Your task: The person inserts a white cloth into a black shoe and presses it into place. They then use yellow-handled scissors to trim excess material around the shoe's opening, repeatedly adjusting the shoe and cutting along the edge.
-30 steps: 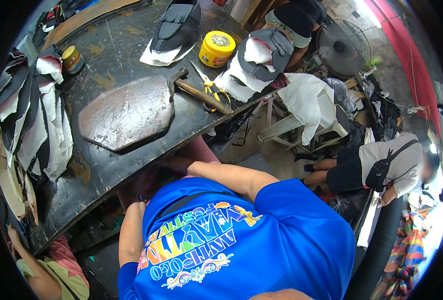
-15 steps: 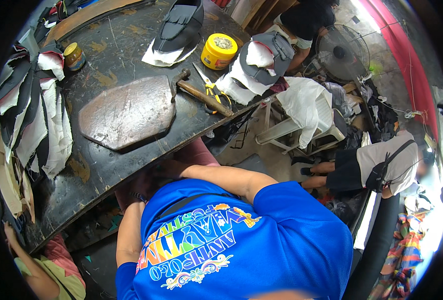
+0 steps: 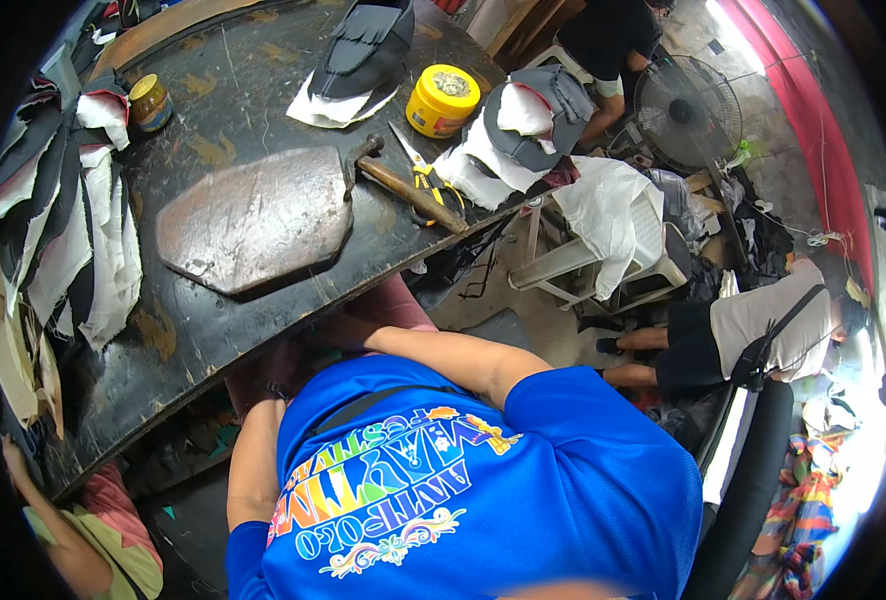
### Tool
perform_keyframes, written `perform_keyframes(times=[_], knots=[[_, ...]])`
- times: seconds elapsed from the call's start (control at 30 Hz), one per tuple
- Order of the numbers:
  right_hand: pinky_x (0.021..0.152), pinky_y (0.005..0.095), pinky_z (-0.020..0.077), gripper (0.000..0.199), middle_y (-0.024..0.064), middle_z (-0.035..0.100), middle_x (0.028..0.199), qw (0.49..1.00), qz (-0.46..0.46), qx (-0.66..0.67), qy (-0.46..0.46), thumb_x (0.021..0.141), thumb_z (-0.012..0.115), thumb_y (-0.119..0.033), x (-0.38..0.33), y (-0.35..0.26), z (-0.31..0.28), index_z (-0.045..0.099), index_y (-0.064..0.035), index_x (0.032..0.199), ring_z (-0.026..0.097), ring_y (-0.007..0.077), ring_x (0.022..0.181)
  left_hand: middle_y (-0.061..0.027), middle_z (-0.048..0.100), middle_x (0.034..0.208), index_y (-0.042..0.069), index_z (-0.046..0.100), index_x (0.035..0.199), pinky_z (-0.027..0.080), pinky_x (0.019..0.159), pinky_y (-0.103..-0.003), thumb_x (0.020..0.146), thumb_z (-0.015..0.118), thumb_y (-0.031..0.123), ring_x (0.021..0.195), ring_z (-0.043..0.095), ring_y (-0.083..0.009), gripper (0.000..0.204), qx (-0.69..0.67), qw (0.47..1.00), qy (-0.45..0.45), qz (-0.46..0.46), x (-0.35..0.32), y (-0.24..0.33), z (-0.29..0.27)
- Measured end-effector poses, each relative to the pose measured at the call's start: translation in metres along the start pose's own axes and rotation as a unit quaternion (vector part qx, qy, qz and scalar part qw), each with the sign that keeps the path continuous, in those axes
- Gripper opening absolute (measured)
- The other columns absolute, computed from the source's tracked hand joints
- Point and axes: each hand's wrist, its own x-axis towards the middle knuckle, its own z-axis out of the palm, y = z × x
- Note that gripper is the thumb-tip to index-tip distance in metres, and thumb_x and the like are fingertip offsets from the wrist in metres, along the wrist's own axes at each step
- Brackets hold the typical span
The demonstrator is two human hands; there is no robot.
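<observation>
Both of my hands are low in my lap, in shadow below the table's near edge. My right hand (image 3: 346,331) rests by my thigh, and its fingers are hidden in the dark. Beside it, my left hand (image 3: 285,368) is just as dim, with a dark band at the wrist; whether it holds anything does not show. Nearest on the table (image 3: 203,345) lies a thick, worn slab (image 3: 258,220) with cut corners. To its right are a wooden-handled hammer (image 3: 410,187) and yellow-and-black scissors (image 3: 425,182).
Black shoe uppers with white lining (image 3: 363,60) stand by a yellow tub (image 3: 443,100); more uppers (image 3: 538,120) sit at the right edge. Layered black-and-white pieces (image 3: 68,220) and a small jar (image 3: 150,103) are at left. A stool (image 3: 623,235), fan (image 3: 688,110) and other people surround the table.
The person in the light shirt at right has shifted slightly. Another person near the fan has come further into view. My hands stay in my lap.
</observation>
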Motion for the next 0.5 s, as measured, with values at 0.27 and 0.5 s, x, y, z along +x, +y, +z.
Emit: perform_keyframes(times=[0.27, 0.5], knots=[[0.103, 0.0398, 0.046, 0.04, 0.0162, 0.065, 0.128, 0.986, 0.027, 0.164, -0.024, 0.1, 0.055, -0.028, 0.003, 0.024, 0.014, 0.061, -0.0018, 0.13, 0.061, 0.0272, 0.117, -0.0171, 0.055, 0.14, 0.008, 0.059, 0.133, 0.04, 0.108, -0.038, 0.101, 0.048, 0.026, 0.13, 0.052, -0.0315, 0.038, -0.01, 1.0, 0.004, -0.007, -0.002, -0.002, 0.001], [0.099, 0.0374, 0.0485, 0.036, 0.0142, 0.066, 0.123, 0.897, 0.133, 0.422, 0.02, 0.099, 0.056, -0.023, 0.011, 0.061, 0.023, 0.062, -0.0022, 0.128, 0.063, 0.0229, 0.108, -0.0183, 0.055, 0.14, 0.009, 0.06, 0.132, 0.042, 0.106, -0.039, 0.1, 0.048, 0.028, 0.129, 0.053, -0.0329, 0.039, 0.001, 0.999, -0.031, -0.019, -0.006, 0.022, -0.01]])
